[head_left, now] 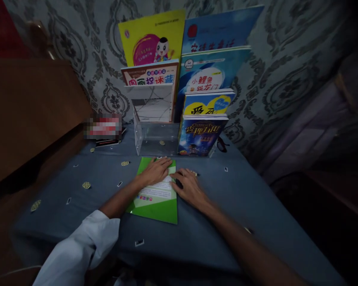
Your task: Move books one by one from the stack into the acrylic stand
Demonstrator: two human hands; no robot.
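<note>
A green book point(158, 211) lies flat on the table, with a pale panel of small print and a row of coloured characters on its cover. My left hand point(156, 171) rests palm down across its upper part, fingers stretched toward the top right, pressing on the cover. At the book's right edge, my right hand point(191, 186) is arched, its thumb and index fingertips on the cover with a dark gap between them. The undersides of both hands are hidden. Behind the book stands a clear acrylic rack point(139, 137).
The rack's right column holds several books, a dark blue book point(199, 136) in front; a yellow book point(153, 33) stands at the back left. A blurred red stack point(105, 129) and sunglasses point(222, 145) flank it. A patterned wall rises behind the table point(101, 167).
</note>
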